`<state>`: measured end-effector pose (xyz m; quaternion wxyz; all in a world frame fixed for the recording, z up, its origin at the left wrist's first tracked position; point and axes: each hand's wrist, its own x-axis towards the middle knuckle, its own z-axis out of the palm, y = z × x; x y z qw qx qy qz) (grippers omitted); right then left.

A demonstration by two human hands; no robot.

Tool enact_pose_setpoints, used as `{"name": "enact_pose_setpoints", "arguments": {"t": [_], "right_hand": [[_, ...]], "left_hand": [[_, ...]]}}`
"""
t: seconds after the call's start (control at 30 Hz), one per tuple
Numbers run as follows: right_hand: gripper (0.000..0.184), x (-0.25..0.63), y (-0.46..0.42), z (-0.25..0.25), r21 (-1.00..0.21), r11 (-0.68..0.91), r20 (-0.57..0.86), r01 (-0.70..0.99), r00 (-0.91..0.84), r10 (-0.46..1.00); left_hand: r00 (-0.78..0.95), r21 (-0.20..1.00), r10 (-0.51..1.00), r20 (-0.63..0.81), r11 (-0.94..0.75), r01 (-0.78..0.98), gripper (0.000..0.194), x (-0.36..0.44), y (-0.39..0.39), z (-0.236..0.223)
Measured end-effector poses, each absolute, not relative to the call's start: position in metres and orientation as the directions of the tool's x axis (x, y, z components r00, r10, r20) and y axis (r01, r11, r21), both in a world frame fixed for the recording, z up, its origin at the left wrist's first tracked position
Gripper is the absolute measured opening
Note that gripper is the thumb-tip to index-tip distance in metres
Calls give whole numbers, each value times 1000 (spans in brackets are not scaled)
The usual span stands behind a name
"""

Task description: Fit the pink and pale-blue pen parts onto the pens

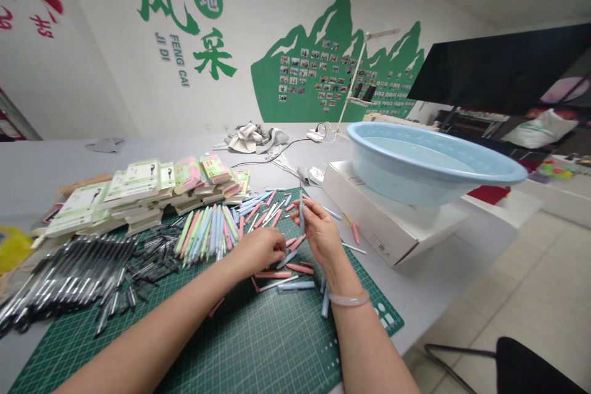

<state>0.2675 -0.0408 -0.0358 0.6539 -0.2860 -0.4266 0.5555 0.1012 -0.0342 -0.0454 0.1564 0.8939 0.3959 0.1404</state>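
My right hand [322, 231], with a pale bangle on its wrist, pinches a blue pen part [301, 217] upright, with a thin tip pointing up. Beside it, my left hand [266, 250] is curled palm-down low over the loose pieces, and its fingertips are hidden. Around both hands lie pink pen barrels [273, 275], blue pen barrels [295, 286] and thin white refills [279, 283]. Left of my hands, a row of pastel pens [210, 231] in green, pink and blue lies together on the green cutting mat [258, 338].
Many clear-and-black pens [74, 274] and black caps [157, 246] spread at the left. Behind them are stacked packs [133, 184]. A blue basin [415, 172] stands on a white box [369, 215] at the right. Grey cloths [253, 137] and a power strip [316, 135] lie toward the wall.
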Motion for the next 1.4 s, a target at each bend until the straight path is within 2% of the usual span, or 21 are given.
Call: {"name": "enact_pose_setpoints", "arguments": {"t": [0.23, 0.37, 0.5, 0.63, 0.83, 0.97, 1.13, 1.4], "right_hand": [[21, 263, -40, -38, -858, 209, 226, -470, 22, 974], [21, 262, -40, -39, -849, 202, 227, -487, 10, 974], [24, 262, -40, -40, -844, 165, 203, -511, -19, 979], [26, 260, -42, -39, -835, 133, 187, -534, -49, 981], [24, 251, -46, -40, -837, 108, 188, -536, -96, 978], [24, 244, -47, -42, -855, 119, 205, -505, -118, 972], [26, 242, -48, -44, -878, 142, 219, -458, -119, 969], [23, 242, -47, -47, -885, 152, 230, -440, -129, 965]], "left_hand": [[504, 250, 862, 49, -499, 829, 15, 134, -52, -58], [456, 261, 883, 112, -469, 844, 11, 131, -51, -52], [354, 454, 915, 192, -402, 795, 7, 104, -37, -35], [300, 762, 930, 214, -350, 545, 13, 71, -24, -2], [188, 922, 931, 312, -344, 177, 25, 54, -11, 42], [145, 951, 941, 305, -308, -3, 27, 58, -3, 55], [199, 919, 908, 368, -389, 73, 24, 67, -3, 65], [242, 859, 891, 384, -441, 260, 27, 76, -4, 68]]}}
